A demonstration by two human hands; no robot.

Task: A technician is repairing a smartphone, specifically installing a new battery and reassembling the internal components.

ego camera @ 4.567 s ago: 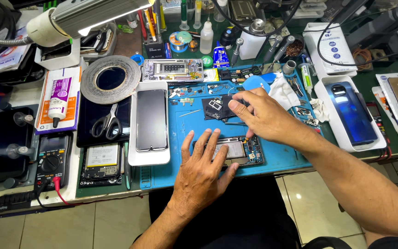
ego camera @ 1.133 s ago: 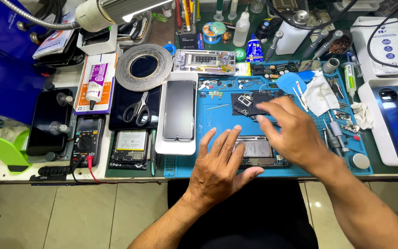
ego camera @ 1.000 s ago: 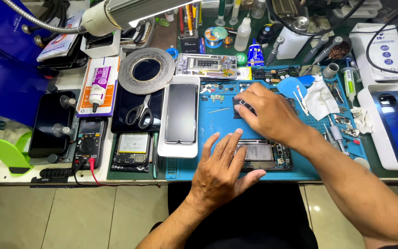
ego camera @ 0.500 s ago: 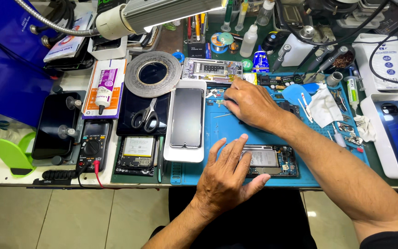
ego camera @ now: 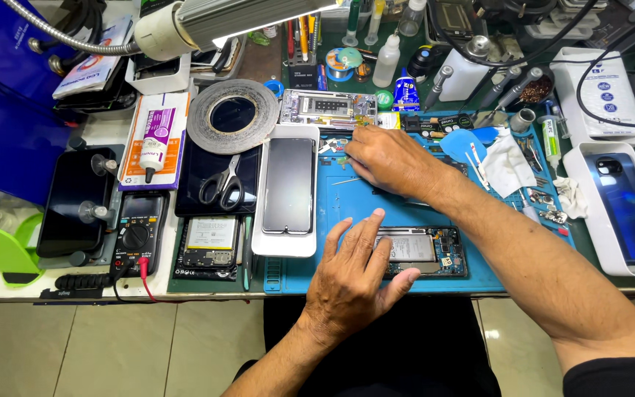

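Hands [ego camera: 354, 283] over opened phone [ego camera: 424, 250], blue mat [ego camera: 361, 198].

Your one head camera looks steeply down from above onto the workbench [ego camera: 9, 279], close in, your forearms entering from the bottom edge, floor tiles [ego camera: 112, 345] showing below

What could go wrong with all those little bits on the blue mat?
The right hand reaches across small loose parts at the top of the blue mat; a brush might scatter them. The left hand rests on the opened phone, so pressing could perhaps hurt its bare insides. The right forearm lies beside thin tools it might knock away.
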